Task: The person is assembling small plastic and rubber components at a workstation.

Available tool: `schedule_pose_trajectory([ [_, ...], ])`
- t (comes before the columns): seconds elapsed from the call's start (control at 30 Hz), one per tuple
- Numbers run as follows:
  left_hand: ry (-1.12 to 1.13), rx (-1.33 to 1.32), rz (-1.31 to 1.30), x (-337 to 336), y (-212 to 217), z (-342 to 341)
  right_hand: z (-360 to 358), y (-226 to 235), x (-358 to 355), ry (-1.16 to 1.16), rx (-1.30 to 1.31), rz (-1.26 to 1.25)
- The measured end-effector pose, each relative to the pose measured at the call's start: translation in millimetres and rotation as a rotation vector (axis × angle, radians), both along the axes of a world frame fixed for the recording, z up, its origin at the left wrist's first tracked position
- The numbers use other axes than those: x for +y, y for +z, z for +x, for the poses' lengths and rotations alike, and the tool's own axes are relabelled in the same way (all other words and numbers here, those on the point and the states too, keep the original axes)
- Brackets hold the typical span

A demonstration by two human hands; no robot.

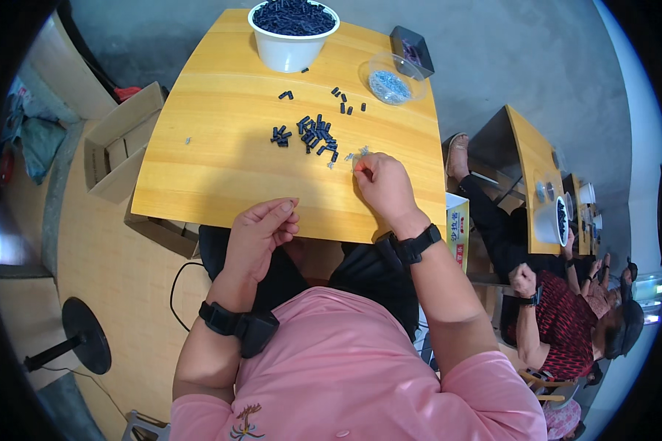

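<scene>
My left hand [261, 237] hovers at the table's near edge, thumb and forefinger pinched together; whatever they hold, if anything, is too small to make out. Farther right, my right hand [384, 185] is lowered to the tabletop with its fingertips pinched beside a few tiny clear pieces [364, 151]. Its fingers hide whatever may be between them. Another tiny clear piece [330, 165] lies just left of that hand. Beyond both hands is a loose pile of short black cylindrical pieces [316, 134], with several more scattered behind it.
A white tub [290, 51] heaped with black pieces stands at the table's far side. Right of it are a clear round bowl [390, 87] of small pale bits and a dark tray [413, 51]. Cardboard boxes [118, 147] sit left. Another person [559, 316] works at a table on the right.
</scene>
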State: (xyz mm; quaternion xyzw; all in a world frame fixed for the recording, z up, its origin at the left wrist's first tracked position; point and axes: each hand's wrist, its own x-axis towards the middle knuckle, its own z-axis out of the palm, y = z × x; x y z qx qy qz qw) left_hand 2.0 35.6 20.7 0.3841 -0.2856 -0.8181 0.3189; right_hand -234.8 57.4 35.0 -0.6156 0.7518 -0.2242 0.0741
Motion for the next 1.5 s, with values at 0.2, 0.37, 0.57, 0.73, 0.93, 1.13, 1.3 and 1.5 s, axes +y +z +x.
schedule_pose_trajectory([
  [0.2,-0.005,-0.013,-0.007,-0.9,1.4,0.6,2.0,3.9,4.4,0.025,-0.08,-0.032],
  [0.37,-0.007,-0.009,-0.005,-0.1,2.6,0.5,-0.5,-0.4,0.6,0.125,0.015,-0.028],
  [0.57,-0.029,-0.004,-0.061,4.1,-0.4,2.8,17.3,7.4,-0.8,0.15,0.195,0.024],
  [0.73,-0.101,-0.022,-0.187,7.6,7.2,3.6,23.0,19.1,8.3,0.117,-0.016,0.093],
  [0.93,-0.136,-0.063,-0.294,9.4,10.4,-3.2,31.9,20.2,15.2,0.028,-0.777,0.083],
  [1.13,-0.204,-0.117,-0.388,13.6,23.4,-6.0,40.8,41.7,26.1,0.103,-1.182,0.232],
  [1.3,-0.189,-0.067,-0.402,18.3,23.9,-9.1,45.8,43.7,36.7,0.149,-1.385,0.261],
  [1.5,-0.196,-0.074,-0.45,20.6,21.9,-8.2,48.8,40.3,41.7,0.114,-1.384,0.218],
])
